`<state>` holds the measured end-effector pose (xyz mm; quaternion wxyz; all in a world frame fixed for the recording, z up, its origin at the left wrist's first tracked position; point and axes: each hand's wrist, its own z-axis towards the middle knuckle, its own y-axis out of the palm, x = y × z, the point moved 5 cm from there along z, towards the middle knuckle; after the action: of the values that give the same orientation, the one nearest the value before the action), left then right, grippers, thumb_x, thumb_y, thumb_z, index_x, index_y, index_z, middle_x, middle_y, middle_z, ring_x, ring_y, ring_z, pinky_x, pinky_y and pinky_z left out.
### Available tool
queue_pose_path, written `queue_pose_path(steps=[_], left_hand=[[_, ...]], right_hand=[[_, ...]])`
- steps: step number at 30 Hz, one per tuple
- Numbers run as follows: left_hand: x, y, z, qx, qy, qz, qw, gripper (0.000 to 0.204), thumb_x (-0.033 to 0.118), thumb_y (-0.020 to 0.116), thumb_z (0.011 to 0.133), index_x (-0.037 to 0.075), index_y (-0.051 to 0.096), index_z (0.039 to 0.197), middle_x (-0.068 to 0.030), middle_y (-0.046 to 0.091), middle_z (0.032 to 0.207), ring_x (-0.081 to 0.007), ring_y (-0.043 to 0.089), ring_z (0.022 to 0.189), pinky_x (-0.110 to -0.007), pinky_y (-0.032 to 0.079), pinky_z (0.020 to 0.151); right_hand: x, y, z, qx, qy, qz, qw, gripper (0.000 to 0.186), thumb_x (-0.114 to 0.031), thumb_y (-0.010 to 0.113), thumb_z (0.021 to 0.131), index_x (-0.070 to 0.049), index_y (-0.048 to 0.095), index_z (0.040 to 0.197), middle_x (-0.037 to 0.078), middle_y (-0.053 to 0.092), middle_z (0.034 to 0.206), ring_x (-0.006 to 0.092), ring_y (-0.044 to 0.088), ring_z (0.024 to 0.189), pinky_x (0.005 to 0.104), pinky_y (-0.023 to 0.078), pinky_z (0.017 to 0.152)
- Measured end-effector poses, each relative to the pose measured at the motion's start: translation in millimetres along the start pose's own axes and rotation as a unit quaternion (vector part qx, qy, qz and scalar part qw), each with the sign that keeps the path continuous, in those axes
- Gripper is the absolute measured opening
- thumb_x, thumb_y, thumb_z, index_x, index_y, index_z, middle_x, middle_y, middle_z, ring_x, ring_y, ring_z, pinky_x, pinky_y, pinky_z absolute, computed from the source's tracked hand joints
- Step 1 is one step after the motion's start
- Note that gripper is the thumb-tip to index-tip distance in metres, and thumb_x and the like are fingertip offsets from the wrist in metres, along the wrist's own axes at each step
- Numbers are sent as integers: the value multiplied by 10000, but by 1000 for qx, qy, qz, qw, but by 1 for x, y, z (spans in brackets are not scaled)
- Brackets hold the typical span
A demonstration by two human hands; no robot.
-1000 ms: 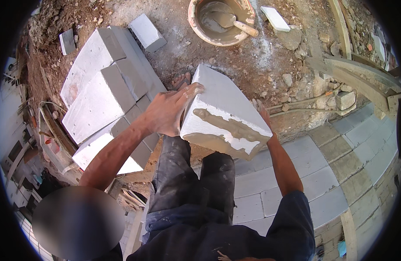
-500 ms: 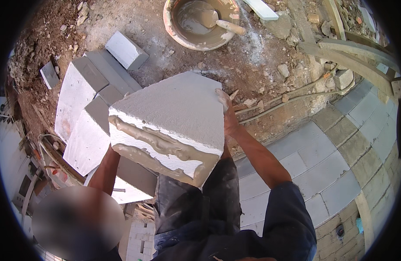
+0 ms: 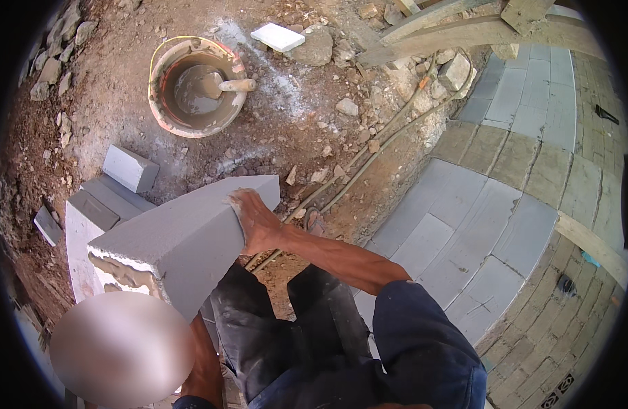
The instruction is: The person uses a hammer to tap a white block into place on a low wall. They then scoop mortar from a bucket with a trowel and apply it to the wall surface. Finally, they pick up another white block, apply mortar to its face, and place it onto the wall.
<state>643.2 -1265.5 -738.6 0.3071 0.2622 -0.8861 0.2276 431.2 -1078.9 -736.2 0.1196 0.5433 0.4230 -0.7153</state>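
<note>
A big pale grey aerated concrete block [image 3: 191,249] hangs tilted in front of my legs. Wet mortar [image 3: 127,271] is smeared along its white end at the left. My right hand [image 3: 255,221] is closed on the block's right part, with the palm against its side. Below the block my left forearm [image 3: 203,361] reaches up to its underside; the left hand itself is hidden by the block and a blurred patch. Beyond them on the ground, a round bucket [image 3: 161,112] holds mortar and a trowel [image 3: 218,85], whose handle points right.
More blocks lie at the left, including a short cut piece [image 3: 130,168]. A hose [image 3: 368,162] crosses the rubble ground toward the right. Grey block courses [image 3: 457,225] run along the right, under wooden beams [image 3: 457,37]. A white slab piece [image 3: 278,37] lies past the bucket.
The block has swung left and turned, so its mortared end now faces lower left. My right hand moved left with it. The view has shifted, showing more of the right side.
</note>
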Motion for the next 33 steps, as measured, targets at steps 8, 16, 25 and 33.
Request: queue_pose_path(steps=[8, 16, 25, 33], left_hand=[[58, 100, -50, -167, 55, -70, 982, 728, 436, 461, 882, 75, 209, 1463, -160, 378, 1423, -337, 446, 1256, -450, 359, 1067], [132, 233, -214, -469, 68, -224, 852, 615, 441, 373, 961, 69, 259, 1437, -156, 404, 1403, -325, 459, 1242, -449, 363, 1063], [190, 258, -337, -493, -242, -270, 791, 595, 492, 364, 950, 76, 391, 1375, -94, 479, 1357, -313, 473, 1230, -511, 404, 1008], [217, 306, -445, -556, -231, -60, 796, 766, 660, 294, 921, 68, 333, 1406, -141, 434, 1392, -345, 440, 1250, -513, 378, 1016]], right_hand=[[-188, -195, -58, 0, 232, -24, 972, 1136, -277, 809, 470, 27, 239, 1404, 250, 366, 1234, 410, 347, 1151, 488, 246, 965], [-307, -314, -125, 129, 379, -142, 905, 1165, -384, 774, 496, -1, 240, 1458, 247, 390, 1218, 358, 397, 1079, 450, 265, 875], [-393, -368, -181, 74, 465, -205, 858, 1184, -388, 786, 550, 9, 163, 1476, 299, 388, 1193, 413, 432, 1049, 496, 359, 905], [-461, -442, -306, 227, 549, -184, 783, 1206, -390, 768, 543, 17, 121, 1475, 312, 401, 1177, 473, 436, 1141, 455, 385, 1013]])
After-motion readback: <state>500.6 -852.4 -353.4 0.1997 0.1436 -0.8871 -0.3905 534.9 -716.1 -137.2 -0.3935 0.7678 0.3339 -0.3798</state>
